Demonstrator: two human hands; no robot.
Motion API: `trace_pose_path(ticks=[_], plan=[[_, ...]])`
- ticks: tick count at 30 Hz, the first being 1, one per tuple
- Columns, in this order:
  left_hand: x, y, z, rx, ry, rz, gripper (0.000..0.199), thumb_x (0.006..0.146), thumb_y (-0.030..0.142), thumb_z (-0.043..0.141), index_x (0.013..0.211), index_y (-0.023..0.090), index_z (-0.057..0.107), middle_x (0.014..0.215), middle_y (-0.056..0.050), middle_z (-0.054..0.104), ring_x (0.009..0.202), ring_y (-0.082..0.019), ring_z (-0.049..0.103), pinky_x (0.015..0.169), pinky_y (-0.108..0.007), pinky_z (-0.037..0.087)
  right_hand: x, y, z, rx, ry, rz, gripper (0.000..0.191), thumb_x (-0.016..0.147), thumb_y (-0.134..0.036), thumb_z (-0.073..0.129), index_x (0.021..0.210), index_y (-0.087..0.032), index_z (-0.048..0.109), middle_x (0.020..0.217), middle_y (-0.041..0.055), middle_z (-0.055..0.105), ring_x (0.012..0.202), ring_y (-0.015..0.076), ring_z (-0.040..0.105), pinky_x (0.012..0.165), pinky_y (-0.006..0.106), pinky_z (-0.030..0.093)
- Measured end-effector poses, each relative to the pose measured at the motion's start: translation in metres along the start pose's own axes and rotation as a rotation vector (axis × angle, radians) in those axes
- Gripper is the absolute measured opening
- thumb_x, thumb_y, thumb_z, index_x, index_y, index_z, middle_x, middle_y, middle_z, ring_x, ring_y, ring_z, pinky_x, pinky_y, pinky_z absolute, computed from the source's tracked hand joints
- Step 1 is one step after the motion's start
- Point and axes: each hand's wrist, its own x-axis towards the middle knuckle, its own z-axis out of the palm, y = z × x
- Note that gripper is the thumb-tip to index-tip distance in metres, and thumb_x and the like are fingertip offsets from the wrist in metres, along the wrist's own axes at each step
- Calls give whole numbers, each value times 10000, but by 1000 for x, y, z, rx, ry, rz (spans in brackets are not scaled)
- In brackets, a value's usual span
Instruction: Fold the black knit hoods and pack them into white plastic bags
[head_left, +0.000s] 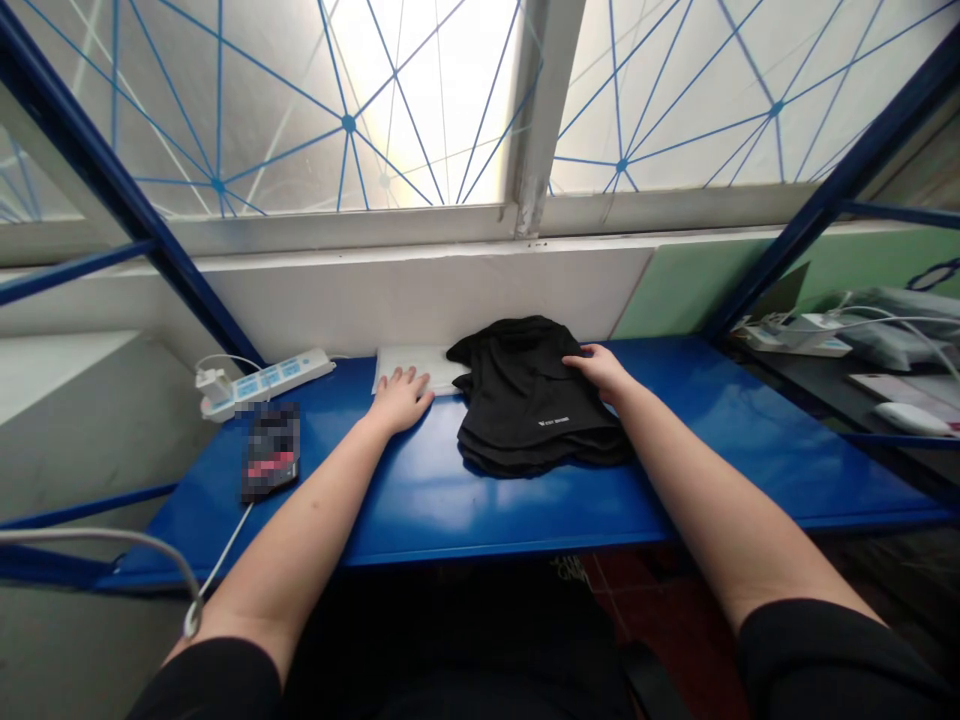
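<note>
A stack of folded black cloth garments (525, 400) lies on the blue table, with a small white printed logo near its front edge. Their exact kind does not show. On the stack's right side is my right hand (602, 372), thumb on top and the other fingers closed at the cloth's edge, partly hidden. To the left, flat white sheets or thin plastic bags (450, 368) sit against the wall, their right end beside the black cloth. My left hand (403, 400) rests palm down on their left part, fingers spread and holding nothing.
A white power strip (274, 380) with a plugged-in charger lies at the back left. Nearer me is a blurred phone-like device (271, 455) on a white cable. Blue metal posts (787, 255) flank the blue table (405, 520). Another shelf at right holds bags and cables.
</note>
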Motion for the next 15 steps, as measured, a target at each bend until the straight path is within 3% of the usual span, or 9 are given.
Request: trace_pose_path(ticks=[4, 10, 12, 15], plan=[[-2, 4, 3, 13, 9, 19, 440, 947, 437, 532, 1358, 300, 608, 1565, -130, 436, 1489, -382, 287, 1202, -607, 148, -3, -10, 6, -13, -54, 126, 455, 700, -360, 873, 1027, -117, 671, 911, 173, 749, 779, 290, 730, 672, 393, 603], [-7, 32, 8, 199, 39, 129, 447, 976, 381, 468, 1405, 290, 558, 1586, -115, 405, 1503, -351, 265, 1214, -602, 122, -13, -30, 16, 27, -249, 319, 339, 693, -255, 866, 955, -112, 704, 855, 156, 769, 726, 293, 747, 684, 444, 632], [-8, 42, 11, 226, 20, 167, 481, 981, 402, 448, 1433, 255, 524, 1588, -130, 399, 1495, -353, 282, 1204, -603, 167, -18, -32, 17, 139, -362, 325, 287, 715, -184, 823, 968, -113, 707, 867, 147, 778, 730, 278, 753, 711, 426, 644], [-9, 48, 14, 217, -29, 172, 510, 988, 417, 420, 1466, 251, 484, 1573, -129, 422, 1466, -346, 335, 1177, -583, 255, -28, -39, 14, 314, -493, 209, 339, 712, -103, 779, 1043, -128, 711, 945, 137, 787, 791, 273, 764, 776, 417, 646]])
